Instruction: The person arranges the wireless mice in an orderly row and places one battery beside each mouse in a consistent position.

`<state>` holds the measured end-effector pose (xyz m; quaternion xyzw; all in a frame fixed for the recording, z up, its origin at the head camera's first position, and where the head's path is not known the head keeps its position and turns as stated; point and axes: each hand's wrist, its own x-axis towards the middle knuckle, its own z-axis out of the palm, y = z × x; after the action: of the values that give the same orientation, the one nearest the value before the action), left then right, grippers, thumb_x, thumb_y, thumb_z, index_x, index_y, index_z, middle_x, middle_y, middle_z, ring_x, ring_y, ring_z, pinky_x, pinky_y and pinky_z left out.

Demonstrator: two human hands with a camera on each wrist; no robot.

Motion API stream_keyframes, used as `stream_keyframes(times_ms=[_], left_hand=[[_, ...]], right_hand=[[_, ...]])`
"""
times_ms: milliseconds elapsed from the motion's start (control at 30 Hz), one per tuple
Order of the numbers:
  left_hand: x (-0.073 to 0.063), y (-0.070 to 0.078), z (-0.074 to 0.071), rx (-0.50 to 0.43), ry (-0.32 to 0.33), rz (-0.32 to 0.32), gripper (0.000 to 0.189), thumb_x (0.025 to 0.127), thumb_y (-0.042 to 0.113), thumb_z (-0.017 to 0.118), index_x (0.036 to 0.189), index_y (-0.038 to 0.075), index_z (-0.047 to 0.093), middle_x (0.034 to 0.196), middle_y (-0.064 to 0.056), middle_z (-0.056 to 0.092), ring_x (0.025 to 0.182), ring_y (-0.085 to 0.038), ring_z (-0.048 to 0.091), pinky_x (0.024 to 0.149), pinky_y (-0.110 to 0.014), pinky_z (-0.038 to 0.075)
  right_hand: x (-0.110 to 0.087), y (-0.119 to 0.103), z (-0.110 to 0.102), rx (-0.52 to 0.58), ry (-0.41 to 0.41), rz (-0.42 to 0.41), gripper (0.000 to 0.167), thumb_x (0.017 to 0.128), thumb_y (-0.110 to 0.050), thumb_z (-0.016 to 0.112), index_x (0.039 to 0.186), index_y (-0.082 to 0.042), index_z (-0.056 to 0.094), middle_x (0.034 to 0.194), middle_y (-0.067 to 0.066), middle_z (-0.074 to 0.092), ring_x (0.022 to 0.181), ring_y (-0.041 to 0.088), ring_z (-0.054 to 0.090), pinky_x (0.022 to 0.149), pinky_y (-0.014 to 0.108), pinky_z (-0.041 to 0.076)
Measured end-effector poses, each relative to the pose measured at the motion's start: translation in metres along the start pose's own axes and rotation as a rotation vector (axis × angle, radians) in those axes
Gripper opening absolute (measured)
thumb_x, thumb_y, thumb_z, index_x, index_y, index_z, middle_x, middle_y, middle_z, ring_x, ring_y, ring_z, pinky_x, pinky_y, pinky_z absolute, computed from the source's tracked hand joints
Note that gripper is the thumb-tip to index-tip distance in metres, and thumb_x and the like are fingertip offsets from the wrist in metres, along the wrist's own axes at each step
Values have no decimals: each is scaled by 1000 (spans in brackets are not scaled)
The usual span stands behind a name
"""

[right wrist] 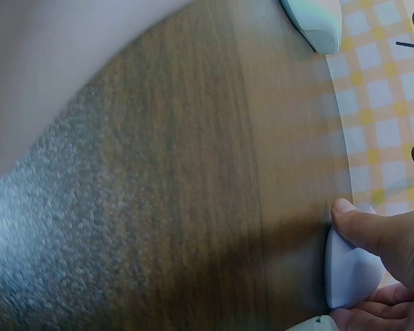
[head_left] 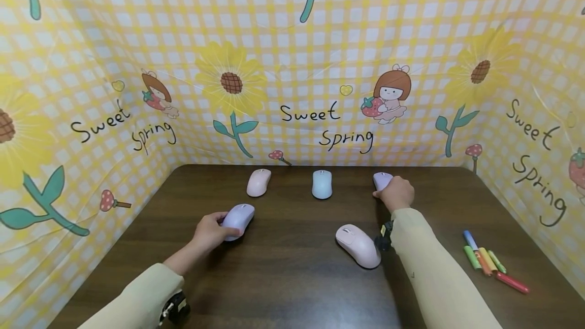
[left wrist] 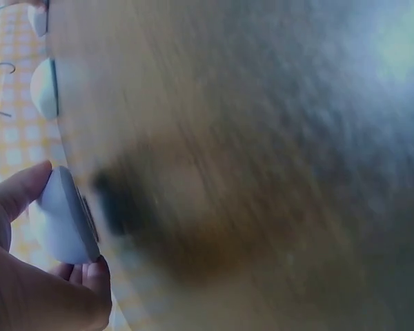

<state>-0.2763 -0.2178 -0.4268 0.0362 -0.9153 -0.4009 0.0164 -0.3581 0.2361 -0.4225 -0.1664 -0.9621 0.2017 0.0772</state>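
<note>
My left hand (head_left: pixel 210 230) grips a lavender computer mouse (head_left: pixel 239 221) by its sides, thumb on one side and fingers on the other. In the left wrist view this mouse (left wrist: pixel 58 221) is tilted, its underside raised off the dark tabletop. At the back right, my right hand (head_left: pixel 398 193) holds another lavender mouse (head_left: pixel 382 181), partly covered by the hand. The right wrist view shows that mouse (right wrist: pixel 352 270) low against the tabletop, between thumb and fingers. A pink mouse (head_left: pixel 258 183) and a light blue mouse (head_left: pixel 322 185) stand along the back.
Nearer the front, a larger pink mouse (head_left: pixel 358 246) lies beside my right wrist. Several coloured markers (head_left: pixel 486 260) lie in a loose pile at the right of the brown table (head_left: pixel 274 288). A yellow checked cloth (head_left: pixel 292 65) hangs around the back and sides.
</note>
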Motion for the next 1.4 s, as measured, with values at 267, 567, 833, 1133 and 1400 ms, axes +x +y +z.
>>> stream_keyframes(times_ms=[267,567,833,1133,1400], left_hand=[[4,4,11,26,20,-27,71,69,17,86,124,-14,54,120,-31,59,109,-40,56,90,-49,46],[9,6,14,30,27,-56,69,69,18,86,122,-13,55,118,-30,60,107,-39,57,89,-47,46],[12,8,14,49,6,-63,69,69,19,86,121,-13,54,118,-30,60,107,-39,57,88,-47,46],[15,5,15,69,-3,-62,70,69,18,86,122,-14,53,119,-31,58,108,-41,56,89,-48,45],[15,5,16,99,9,-40,71,66,19,88,120,-14,54,116,-31,60,106,-41,56,88,-48,45]], right_hand=[[1,1,2,-1,0,7,70,72,-36,85,109,17,58,101,33,62,90,43,62,72,49,51],[3,0,2,-10,-12,21,71,73,-37,85,110,16,58,102,33,62,92,42,62,73,49,51],[2,1,2,-13,-15,23,71,73,-37,84,111,17,57,102,33,62,91,42,62,73,49,51],[2,-1,2,-5,-4,15,70,73,-36,85,111,17,57,102,33,62,91,43,62,73,49,51],[3,1,4,-2,2,9,70,72,-36,85,110,17,58,100,33,63,90,43,62,72,49,51]])
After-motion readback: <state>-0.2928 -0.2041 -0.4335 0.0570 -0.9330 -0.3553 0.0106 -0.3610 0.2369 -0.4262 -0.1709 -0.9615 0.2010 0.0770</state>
